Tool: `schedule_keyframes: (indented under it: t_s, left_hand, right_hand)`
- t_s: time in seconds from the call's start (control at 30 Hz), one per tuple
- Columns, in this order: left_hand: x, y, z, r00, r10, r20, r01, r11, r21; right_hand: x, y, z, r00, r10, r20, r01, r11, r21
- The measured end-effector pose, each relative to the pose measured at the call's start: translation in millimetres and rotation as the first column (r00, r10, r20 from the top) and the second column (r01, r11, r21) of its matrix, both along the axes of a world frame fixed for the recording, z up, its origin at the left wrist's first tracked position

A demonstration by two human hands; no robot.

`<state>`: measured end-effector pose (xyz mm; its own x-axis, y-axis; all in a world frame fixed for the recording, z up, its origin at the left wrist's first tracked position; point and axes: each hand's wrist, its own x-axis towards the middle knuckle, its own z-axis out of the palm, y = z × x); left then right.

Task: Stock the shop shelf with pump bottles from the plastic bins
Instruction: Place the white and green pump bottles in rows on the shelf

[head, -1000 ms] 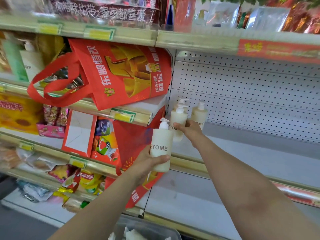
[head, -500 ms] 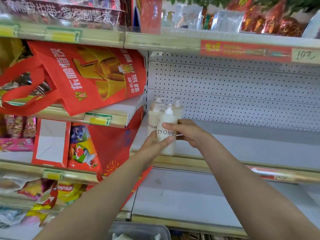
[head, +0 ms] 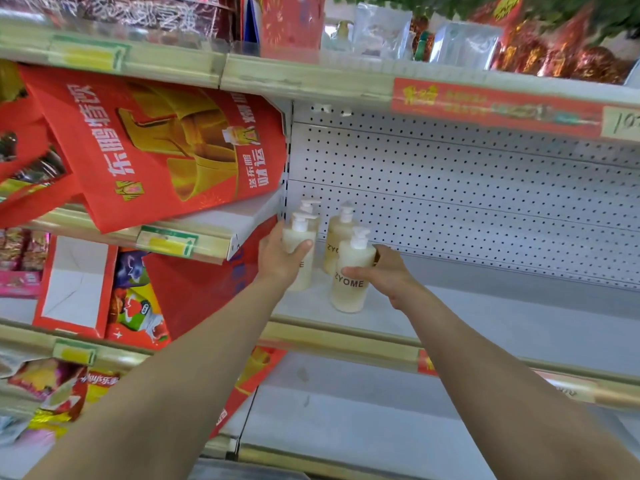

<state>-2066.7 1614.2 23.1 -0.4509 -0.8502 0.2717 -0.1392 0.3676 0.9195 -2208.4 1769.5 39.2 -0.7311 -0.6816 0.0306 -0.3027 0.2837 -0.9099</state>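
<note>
Both arms reach up to the shelf's (head: pixel 485 317) left end. Left hand (head: pixel 278 259) wraps the front-left pump bottle (head: pixel 302 277); right hand (head: pixel 386 273) grips the front-right pump bottle (head: pixel 349 292). Four bottles counted, all upright on the shelf.

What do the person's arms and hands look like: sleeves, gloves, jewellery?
Left forearm and right forearm are bare to the frame's edge; no sleeves show. Left hand and right hand wear no gloves; no watch, bracelet or ring is visible.
</note>
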Motion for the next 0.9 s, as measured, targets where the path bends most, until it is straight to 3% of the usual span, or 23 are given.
schedule_keyframes:
  t_s: [0.13,0.47,0.9]
  left_hand:
    - [-13.8,-4.5,-1.9,1.0,0.021,-0.003,-0.021,1.0,-0.009]
    - [-15.3,-6.0,-7.0,0.999,0.031,-0.035,-0.028,0.997,0.065]
    - [0.1,-0.2,10.1,0.994,0.006,0.107,-0.008,1.0,0.017]
  right_hand:
    - [-8.3,-13.8,-5.8,0.995,0.011,-0.1,-0.009,1.0,0.027]
    - [-20.7,-30.2,-1.7,0.99,0.008,-0.144,0.002,0.998,0.068]
    - [12.2,-25.0,13.1,0.969,-0.078,-0.234,0.122,0.976,0.181]
